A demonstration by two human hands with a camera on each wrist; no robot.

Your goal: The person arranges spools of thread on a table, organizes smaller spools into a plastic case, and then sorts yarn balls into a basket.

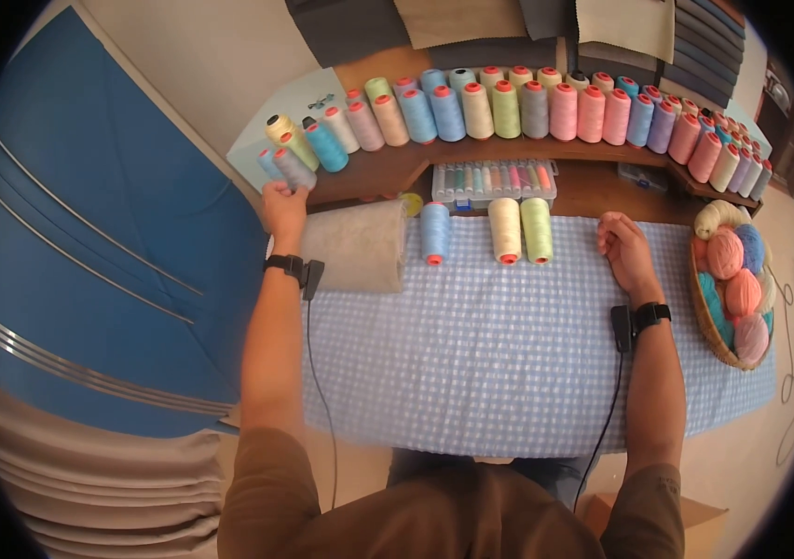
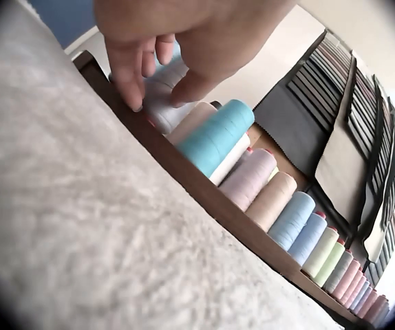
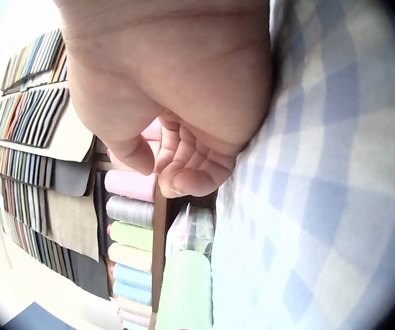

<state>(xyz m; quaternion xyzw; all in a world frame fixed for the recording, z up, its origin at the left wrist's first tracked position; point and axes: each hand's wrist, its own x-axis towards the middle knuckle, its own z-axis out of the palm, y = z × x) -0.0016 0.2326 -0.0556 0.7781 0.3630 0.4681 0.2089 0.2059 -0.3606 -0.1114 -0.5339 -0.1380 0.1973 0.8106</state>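
Observation:
At the left end of the wooden shelf, my left hand (image 1: 285, 207) reaches to a grey thread spool (image 1: 294, 170). In the left wrist view the thumb and fingers pinch this grey spool (image 2: 164, 103) near its lower end, and a turquoise spool (image 2: 218, 141) stands close by. My right hand (image 1: 624, 244) rests on the checked cloth (image 1: 472, 373), fingers loosely curled with nothing in them. On the cloth between the hands lie a blue spool (image 1: 435, 231), a cream spool (image 1: 504, 228) and a light green spool (image 1: 537, 228).
Rows of thread spools (image 1: 474, 112) line the curved shelf. Below it sits a clear case (image 1: 494, 200) of small spools. A folded grey cloth (image 1: 350, 247) lies by my left wrist. A basket (image 1: 706, 331) of yarn balls stands at right, and fabric samples (image 1: 462, 23) hang behind.

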